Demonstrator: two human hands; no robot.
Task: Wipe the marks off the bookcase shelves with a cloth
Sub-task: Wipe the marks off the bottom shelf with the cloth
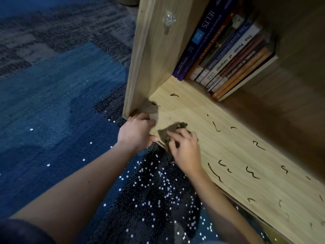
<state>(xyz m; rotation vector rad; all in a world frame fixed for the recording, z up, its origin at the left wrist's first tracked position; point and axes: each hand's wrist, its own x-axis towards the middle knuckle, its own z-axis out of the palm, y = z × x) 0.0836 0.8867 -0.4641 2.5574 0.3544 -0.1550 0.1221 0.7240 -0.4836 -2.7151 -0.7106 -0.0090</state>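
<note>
**Wiping at the shelf's front left corner**

Pinching a crumpled grey-brown cloth (pixel 173 132) in the right hand (pixel 184 147), fingers curled into the fabric, bunched flat against the pale wood-grain bottom shelf (pixel 246 152) close to its front edge. Gripping that front edge just beside the cloth with the left hand (pixel 136 132), bent fingers on top at the corner, thumb along the edge.

Scattered over the board to the right of the cloth, short black squiggly marks (pixel 253 173), reaching far along the shelf. At the back of the same shelf, a leaning row of paperback books (pixel 228 55), spines outward, against the upright wooden side panel (pixel 153 59). On that panel, high up, a small clear faceted knob (pixel 169 19).

Below the forearms, dark sequinned fabric (pixel 149 199); off to the left, blue and grey patterned carpet (pixel 52 103).
</note>
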